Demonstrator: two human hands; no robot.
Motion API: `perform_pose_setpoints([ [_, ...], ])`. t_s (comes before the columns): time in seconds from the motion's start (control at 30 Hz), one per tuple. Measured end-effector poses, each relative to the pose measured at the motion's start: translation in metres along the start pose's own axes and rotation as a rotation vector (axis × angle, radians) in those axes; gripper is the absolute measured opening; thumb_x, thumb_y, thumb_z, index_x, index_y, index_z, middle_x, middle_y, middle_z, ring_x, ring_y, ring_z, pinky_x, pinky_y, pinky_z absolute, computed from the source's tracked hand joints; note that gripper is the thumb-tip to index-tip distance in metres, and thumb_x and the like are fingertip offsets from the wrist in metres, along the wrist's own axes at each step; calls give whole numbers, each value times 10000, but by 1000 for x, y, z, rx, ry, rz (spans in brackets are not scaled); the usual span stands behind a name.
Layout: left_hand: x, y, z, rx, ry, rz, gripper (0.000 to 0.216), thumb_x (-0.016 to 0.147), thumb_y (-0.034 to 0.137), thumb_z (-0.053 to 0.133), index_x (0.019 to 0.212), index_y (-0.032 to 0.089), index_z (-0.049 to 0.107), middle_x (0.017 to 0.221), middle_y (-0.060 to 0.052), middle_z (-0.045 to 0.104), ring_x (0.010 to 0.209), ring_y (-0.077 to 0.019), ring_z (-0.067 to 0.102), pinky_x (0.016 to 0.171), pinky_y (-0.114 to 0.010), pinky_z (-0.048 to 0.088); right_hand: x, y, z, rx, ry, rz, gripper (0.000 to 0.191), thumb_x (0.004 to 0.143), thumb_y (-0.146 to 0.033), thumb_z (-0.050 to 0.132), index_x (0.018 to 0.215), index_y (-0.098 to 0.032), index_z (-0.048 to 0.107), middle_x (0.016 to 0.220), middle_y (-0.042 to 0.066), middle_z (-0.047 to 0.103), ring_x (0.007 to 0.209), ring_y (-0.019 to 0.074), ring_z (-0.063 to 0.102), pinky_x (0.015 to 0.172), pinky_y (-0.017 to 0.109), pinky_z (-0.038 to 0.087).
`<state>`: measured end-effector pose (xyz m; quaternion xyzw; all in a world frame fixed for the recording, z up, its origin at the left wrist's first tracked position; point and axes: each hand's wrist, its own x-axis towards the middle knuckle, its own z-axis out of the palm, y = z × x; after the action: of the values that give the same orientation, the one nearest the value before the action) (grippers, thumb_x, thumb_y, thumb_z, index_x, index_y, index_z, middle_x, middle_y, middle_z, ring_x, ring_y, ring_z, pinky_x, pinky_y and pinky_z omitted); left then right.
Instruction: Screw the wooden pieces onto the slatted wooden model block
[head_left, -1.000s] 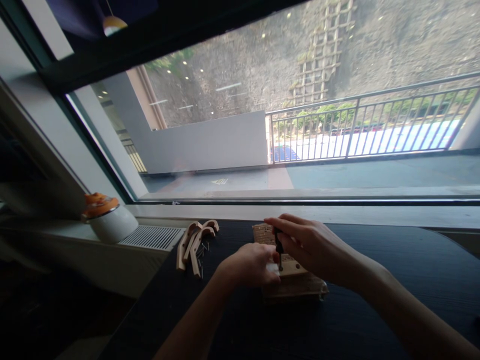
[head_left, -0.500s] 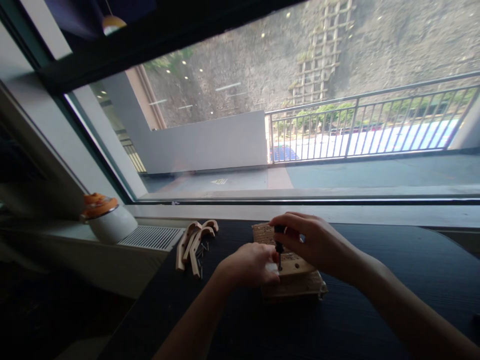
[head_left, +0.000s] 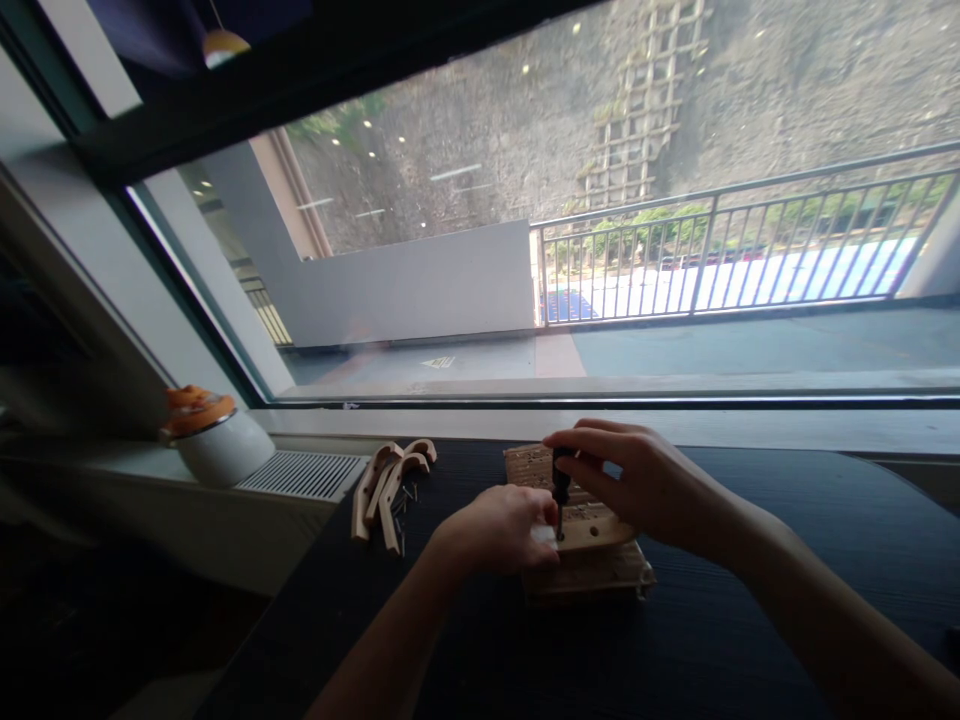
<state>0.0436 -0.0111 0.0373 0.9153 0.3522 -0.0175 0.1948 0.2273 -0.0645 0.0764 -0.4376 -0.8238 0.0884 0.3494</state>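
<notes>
My right hand is closed round the dark handle of a screwdriver, held upright. Its shaft runs down to a hole near the left end of a pale wooden piece, which has another dark hole further right. My left hand is closed at that left end, with its fingers beside the shaft; the end itself is hidden. Something white shows at the left fingertips, too blurred to name. Beneath the wooden piece lies a brown corrugated cardboard block, its right front corner wrapped in something shiny.
To the left on the dark table lie several curved wooden pieces with holes, and loose screws beside them. A white jar with an orange top stands on the ledge near a vent grille. A window runs behind the table.
My right hand has shifted slightly and its fingers have turned on the screwdriver handle. My left hand, the wooden piece and the cardboard stay nearly where they were.
</notes>
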Motion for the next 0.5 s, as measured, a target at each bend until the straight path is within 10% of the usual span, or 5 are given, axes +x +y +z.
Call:
perform_pose_setpoints([
  [0.5,0,0,2,34,16,33,258,726,366,590,918,198,634,835,-18,662,725,-174,597,628,-235,415,0,-8,9,31,-52,-43,319,910,-208,443,1197,-212,582,1019,45,652,782,132,597,640,238,452],
])
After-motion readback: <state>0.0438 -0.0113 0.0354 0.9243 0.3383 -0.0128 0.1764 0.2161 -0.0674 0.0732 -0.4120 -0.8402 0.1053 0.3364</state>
